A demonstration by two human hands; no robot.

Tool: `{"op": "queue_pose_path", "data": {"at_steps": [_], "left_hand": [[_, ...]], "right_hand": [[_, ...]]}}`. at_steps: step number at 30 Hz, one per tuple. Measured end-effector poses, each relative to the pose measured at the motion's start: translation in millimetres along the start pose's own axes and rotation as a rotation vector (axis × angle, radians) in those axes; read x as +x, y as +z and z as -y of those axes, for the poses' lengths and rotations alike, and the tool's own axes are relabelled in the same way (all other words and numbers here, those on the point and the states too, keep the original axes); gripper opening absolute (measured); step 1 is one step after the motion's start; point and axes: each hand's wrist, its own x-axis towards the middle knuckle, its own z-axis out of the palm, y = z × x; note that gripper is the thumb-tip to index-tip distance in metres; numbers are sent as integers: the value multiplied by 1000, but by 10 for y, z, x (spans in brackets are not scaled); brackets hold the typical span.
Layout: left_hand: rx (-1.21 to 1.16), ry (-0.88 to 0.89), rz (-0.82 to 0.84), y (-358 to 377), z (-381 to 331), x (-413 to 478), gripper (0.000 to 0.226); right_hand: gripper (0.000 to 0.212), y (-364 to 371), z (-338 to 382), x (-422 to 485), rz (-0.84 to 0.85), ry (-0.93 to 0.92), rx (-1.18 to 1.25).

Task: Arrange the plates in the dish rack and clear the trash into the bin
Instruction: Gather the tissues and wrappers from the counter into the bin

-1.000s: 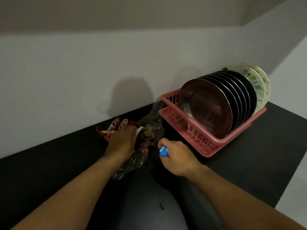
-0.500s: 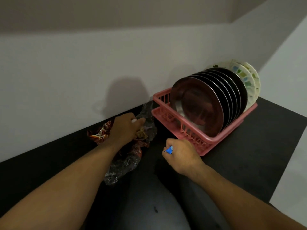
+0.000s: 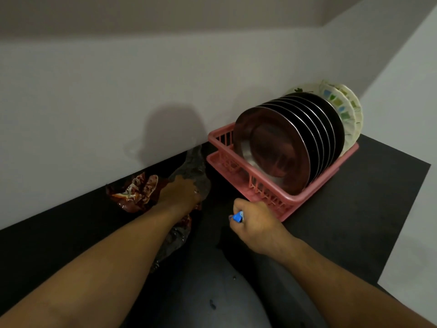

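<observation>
A glossy, crinkled red snack wrapper [image 3: 134,194] is lying at the black worktop's [image 3: 354,209] back edge, where the left hand [image 3: 182,192] is curling its grip into a crumpled clear plastic bag [image 3: 195,164]. The right hand [image 3: 257,223] is pinching a blue foil scrap [image 3: 237,217] beside the slatted pink dish rack [image 3: 293,200] of upright round steel plates [image 3: 272,147]. Both hands are staying where they were half a second ago.

We see a black counter [image 3: 354,209] against a white wall [image 3: 94,102]. On it stands a pink dish rack [image 3: 290,200] toward the right, and just left of it lie a crumpled red wrapper [image 3: 134,192] and a clear plastic bag [image 3: 196,166]
</observation>
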Motion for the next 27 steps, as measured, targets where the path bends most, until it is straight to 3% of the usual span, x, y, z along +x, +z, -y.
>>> {"op": "queue_pose_path", "data": {"at_steps": [4,7,9,12,14,17,20,27], "left_hand": [[-122,67,-177,-194,-24,-202,36],[-220,107,-155,-352,-63,-388,34],[-244,174,-80,-409,-90,-576,46],[-269,252,-99,-434,-130,-883,24],[-333,208,-155,-450,-172,-1083,33],[-381,155,-293,-477,-279,-1321,51],[-407,151,-348,-540,-434,-1477,50],[-552,98,-188,-454,-885,-1673,31]], "right_hand": [[34,-44,15,-18,-98,-59,-2],[29,-88,100,-75,-110,-54,26],[45,-144,200,-149,-124,-44,25],[64,-264,332,-325,-114,-48,18],[65,-360,376,-456,-87,-51,42],[59,-507,370,-629,-62,-43,126],[43,-621,289,-767,-84,-23,210],[20,-773,-180,-1019,-105,-20,213]]}}
